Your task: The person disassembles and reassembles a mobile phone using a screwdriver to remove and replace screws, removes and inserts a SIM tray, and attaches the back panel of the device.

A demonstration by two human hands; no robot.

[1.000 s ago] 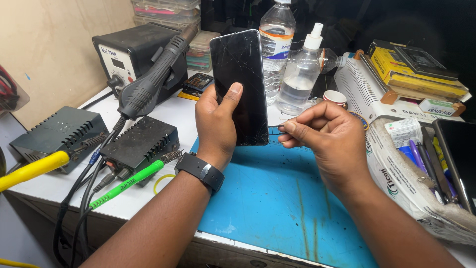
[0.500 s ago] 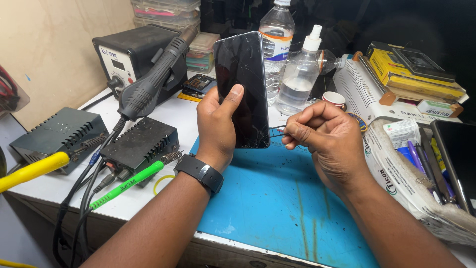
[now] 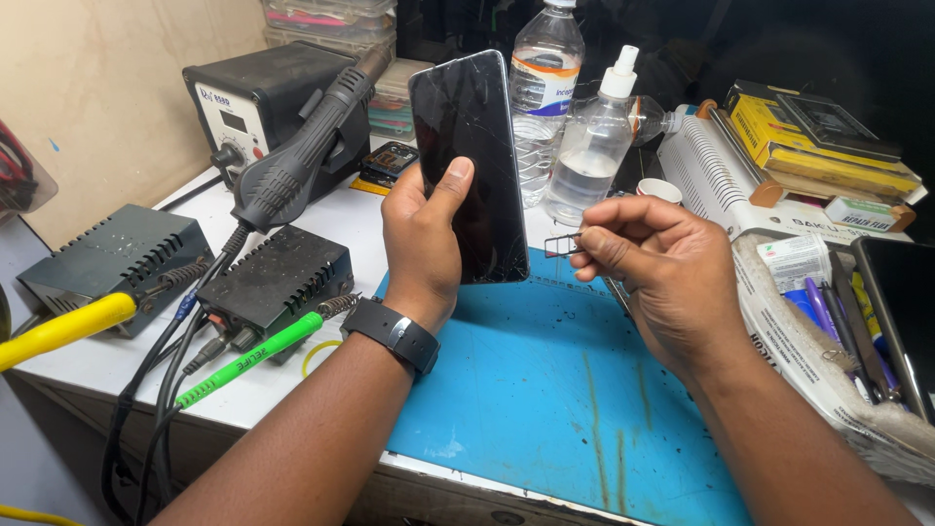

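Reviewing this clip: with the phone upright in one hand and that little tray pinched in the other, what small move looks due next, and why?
Probably drawing the small tray a little further away from the phone. The right hand pinches it just off the phone's right edge, seemingly clear of it, while the left hand holds the phone upright over the blue mat.

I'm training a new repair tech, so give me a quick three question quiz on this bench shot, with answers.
1. True or false: the left hand holds the phone upright above the blue mat.
2. What does the right hand pinch? A) a small metal tray B) a screwdriver C) a cotton swab
3. Fill in: the spray bottle stands beside a clear water ____.

Key:
1. True.
2. A: the small metal tray sits between its fingers, just right of the phone's edge.
3. Bottle: the water bottle stands to its left.
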